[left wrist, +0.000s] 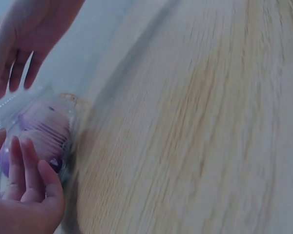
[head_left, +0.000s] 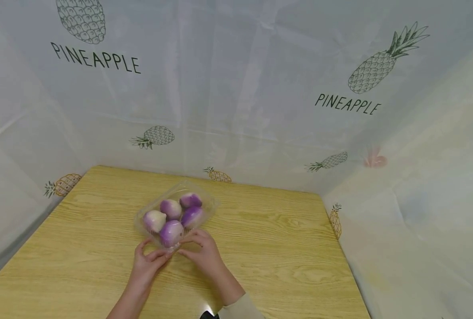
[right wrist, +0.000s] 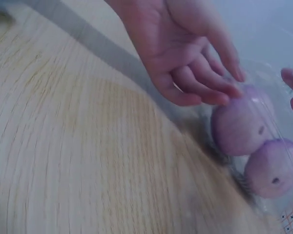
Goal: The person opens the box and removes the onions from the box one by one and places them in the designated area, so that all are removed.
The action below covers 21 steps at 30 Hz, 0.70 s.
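Note:
A clear plastic clamshell box [head_left: 211,203] sits on the wooden table, turned so one corner points toward me. Several purple-and-white, turnip-like vegetables [head_left: 170,208] lie inside; two show close up through the plastic in the right wrist view, one purple vegetable [right wrist: 241,124] among them. At the near corner, my left hand [head_left: 147,261] pinches the rim between thumb and bent fingers. From the other side my right hand [head_left: 205,252] holds the same corner, its thumb close to the left thumb. The fingertips on the plastic are partly blurred in the wrist views.
The wooden table [head_left: 268,248] extends to the right and left of the box. Pale sheeting [head_left: 236,88] printed with pineapples hangs behind it and along both sides. A small black object [head_left: 209,315] shows at the bottom edge beside the right sleeve.

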Motion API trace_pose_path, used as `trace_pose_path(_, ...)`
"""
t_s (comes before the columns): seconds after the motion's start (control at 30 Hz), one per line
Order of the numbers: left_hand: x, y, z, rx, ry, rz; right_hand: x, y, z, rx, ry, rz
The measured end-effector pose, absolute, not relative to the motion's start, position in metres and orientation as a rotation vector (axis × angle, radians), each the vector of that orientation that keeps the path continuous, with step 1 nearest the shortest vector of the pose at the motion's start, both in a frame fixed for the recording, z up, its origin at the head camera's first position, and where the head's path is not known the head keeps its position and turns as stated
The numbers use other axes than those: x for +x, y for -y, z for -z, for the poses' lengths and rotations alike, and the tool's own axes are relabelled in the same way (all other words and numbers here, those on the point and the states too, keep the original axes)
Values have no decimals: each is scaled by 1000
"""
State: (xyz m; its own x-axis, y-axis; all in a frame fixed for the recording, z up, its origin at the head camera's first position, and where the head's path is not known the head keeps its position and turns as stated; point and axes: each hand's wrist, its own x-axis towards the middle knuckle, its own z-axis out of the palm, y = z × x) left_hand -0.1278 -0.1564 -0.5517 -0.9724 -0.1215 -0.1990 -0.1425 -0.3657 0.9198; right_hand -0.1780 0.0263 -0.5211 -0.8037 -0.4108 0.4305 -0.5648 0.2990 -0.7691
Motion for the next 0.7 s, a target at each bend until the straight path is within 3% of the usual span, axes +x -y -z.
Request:
trace_pose_path(0.53,-130,187,549,-271,-1950,-2443,-172,-52,521,605,2415,-1752)
trace_pose_path(0.7,-134,203,548,-147,-2021,-2398,-162,-60,497,529,2422,-1794)
